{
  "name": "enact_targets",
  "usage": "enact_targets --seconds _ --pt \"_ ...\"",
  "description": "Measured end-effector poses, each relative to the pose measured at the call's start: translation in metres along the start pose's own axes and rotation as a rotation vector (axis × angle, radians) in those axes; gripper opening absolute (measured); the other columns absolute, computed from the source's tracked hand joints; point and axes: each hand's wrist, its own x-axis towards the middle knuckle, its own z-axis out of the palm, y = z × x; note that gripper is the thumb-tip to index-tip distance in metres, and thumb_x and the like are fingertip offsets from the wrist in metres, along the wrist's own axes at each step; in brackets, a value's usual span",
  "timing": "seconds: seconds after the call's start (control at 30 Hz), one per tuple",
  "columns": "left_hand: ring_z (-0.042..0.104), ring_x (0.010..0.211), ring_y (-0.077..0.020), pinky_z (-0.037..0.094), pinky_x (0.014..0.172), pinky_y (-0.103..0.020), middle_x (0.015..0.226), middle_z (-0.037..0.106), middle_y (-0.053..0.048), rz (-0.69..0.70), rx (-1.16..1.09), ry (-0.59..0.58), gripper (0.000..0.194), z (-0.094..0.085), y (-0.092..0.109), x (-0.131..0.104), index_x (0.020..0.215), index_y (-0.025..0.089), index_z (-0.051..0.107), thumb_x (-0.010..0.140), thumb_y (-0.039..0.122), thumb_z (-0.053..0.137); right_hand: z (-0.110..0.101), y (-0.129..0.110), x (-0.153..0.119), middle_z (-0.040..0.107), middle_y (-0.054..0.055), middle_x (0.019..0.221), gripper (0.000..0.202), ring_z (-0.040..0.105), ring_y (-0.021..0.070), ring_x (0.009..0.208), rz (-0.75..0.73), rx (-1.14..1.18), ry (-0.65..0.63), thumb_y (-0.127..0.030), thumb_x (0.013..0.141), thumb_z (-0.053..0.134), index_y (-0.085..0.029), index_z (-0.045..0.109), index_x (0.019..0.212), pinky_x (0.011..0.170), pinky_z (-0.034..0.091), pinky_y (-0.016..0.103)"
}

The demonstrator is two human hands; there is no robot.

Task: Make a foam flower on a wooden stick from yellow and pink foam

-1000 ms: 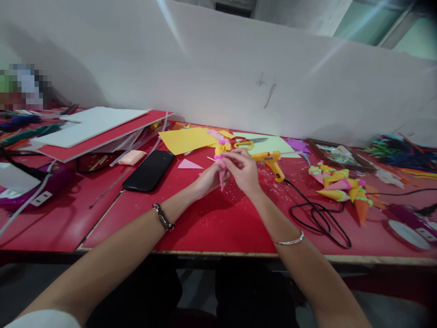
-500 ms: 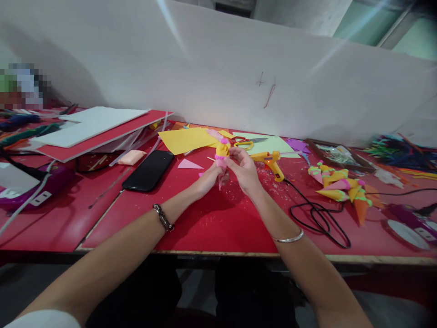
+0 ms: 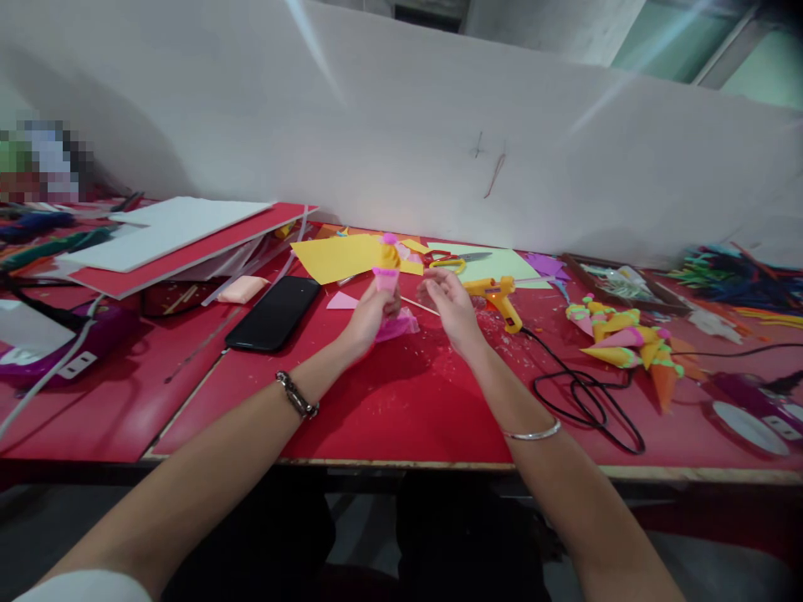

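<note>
While clasping the cone (image 3: pixel 386 283) upright in the left hand (image 3: pixel 369 318), shows pink rim (image 3: pixel 384 272), yellow swirl (image 3: pixel 390 257) and pink ball (image 3: pixel 390 239) above the grip; holds right hand (image 3: pixel 452 311) half-open to its right, near glue gun (image 3: pixel 500 298) with illegible markings (image 3: pixel 495 289).

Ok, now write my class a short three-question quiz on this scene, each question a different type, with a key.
1. Which hand holds the pink-and-yellow cone?
2. True or false: the black phone lies to the right of the yellow glue gun.
3. Fill in: the silver bangle is worn on the person's ____ arm.

Key:
1. The left hand.
2. False; the phone lies to its left.
3. Right.
</note>
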Motion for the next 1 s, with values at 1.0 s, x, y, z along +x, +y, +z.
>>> enact_targets --seconds 1.0 --pt "0.029 0.037 -0.0052 0.022 0.039 -0.019 0.046 0.030 0.008 -0.080 0.238 0.335 0.018 -0.007 -0.001 0.004 0.062 0.020 0.030 0.068 0.004 0.036 0.000 0.014 -0.009 0.070 0.003 0.076 0.023 0.064 0.0140 0.071 0.166 -0.193 -0.420 -0.006 0.064 0.054 -0.016 0.068 0.078 0.069 0.049 0.027"
